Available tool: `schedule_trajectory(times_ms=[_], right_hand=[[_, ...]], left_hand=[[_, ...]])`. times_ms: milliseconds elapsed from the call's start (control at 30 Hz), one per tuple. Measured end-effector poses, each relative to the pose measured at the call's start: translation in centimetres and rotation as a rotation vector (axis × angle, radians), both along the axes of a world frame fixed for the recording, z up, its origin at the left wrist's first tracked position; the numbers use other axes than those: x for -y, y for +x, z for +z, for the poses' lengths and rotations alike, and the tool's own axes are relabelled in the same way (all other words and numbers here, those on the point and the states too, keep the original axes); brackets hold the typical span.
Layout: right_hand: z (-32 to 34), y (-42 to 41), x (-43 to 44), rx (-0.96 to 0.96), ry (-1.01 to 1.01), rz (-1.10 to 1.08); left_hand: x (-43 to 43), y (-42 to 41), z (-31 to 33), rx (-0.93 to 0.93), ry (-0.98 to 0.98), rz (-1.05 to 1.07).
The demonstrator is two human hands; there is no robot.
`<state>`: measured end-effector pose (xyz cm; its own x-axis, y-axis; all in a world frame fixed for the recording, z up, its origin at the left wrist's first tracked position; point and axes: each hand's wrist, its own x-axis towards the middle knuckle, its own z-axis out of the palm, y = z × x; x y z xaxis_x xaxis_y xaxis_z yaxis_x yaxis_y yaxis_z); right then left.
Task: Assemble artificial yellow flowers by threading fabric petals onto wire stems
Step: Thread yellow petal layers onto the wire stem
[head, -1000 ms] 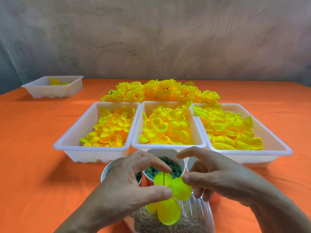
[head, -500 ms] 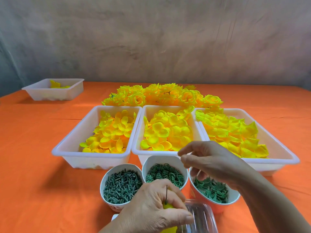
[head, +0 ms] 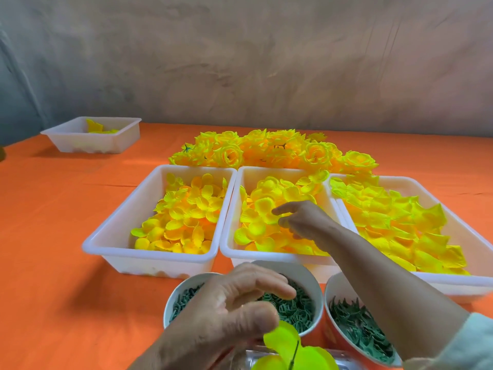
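— Two hands; where's each?
— Left hand pinches the half-built flower low, before the bowls. Right hand is over the middle tray's petals; its grip, I cannot tell.

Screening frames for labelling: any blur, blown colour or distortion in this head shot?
Head view: left hand and lime petals by it motion-smeared; right hand slightly soft; yellow petals in the middle tray oversaturated, texture lost; left tray and right tray splay outward, wide-angle; shadows fall left.
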<state>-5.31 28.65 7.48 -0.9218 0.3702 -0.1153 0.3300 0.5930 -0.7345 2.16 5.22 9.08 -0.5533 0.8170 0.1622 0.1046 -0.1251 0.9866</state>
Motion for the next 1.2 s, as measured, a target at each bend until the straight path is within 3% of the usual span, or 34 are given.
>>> schedule_trajectory(times_ms=[100, 200, 300, 400, 567, 700, 833, 967, 1200], right_hand=[[-0.7, -0.7, 0.2, -0.027, -0.059, -0.054], [-0.6, -0.4, 0.5, -0.172, -0.089, -0.117], [0.4, 0.5, 1.0, -0.321, -0.301, -0.154], [1.6, 1.7, 1.5, -0.436, -0.431, -0.203], [3.0, 4.1, 2.5, -0.526, -0.426, -0.122], [2.8, 5.5, 3.0, -0.601, -0.248, -0.092], [2.5, 6.6, 3.2, -0.761, 0.224, -0.020], [2.2, 7.1, 2.9, -0.888, 0.610, 0.042], [1.6, 7.1, 1.8, -0.881, 0.665, 0.028]], left_hand=[[1.4, -1.8, -1.7, -0.019, -0.020, 0.197], [0.6, -2.4, -2.4, 0.071, -0.025, 0.284], [0.4, -3.1, -2.5, 0.145, -0.014, 0.411], [-0.4, -3.9, -2.5, 0.299, 0.046, 0.474], [-1.5, -4.7, -1.3, 0.444, 0.074, 0.490], [-2.6, -4.9, 0.1, 0.594, -0.019, 0.453], [-3.4, -5.7, 1.4, 0.753, -0.046, 0.364], [-4.6, -6.4, 2.1, 0.761, -0.040, 0.411], [-6.6, -7.7, 1.5, 0.708, -0.070, 0.458]])
